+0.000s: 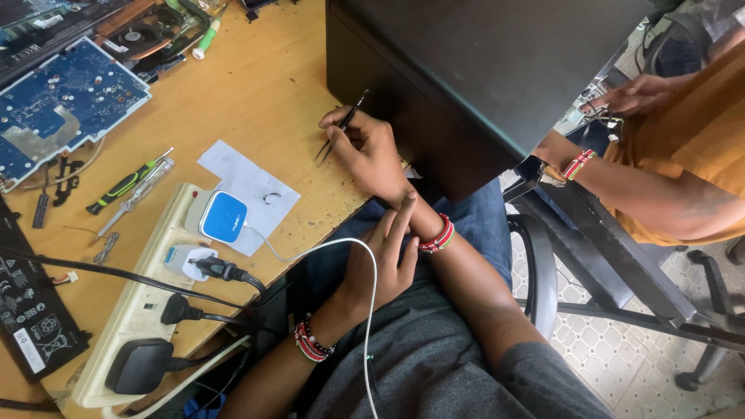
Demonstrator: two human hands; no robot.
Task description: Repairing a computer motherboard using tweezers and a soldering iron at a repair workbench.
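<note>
My right hand rests on the wooden desk and grips a pair of black tweezers, tips pointing down at the desk surface. My left hand lies in my lap, fingers touching my right wrist just above a red beaded bracelet. A white paper scrap with a small metal ring on it lies left of the tweezers.
A blue circuit board and an opened laptop lie at the far left, with screwdrivers nearby. A power strip holds several plugs and a blue-white charger. A black box stands at my right hand. Another person's arm is at right.
</note>
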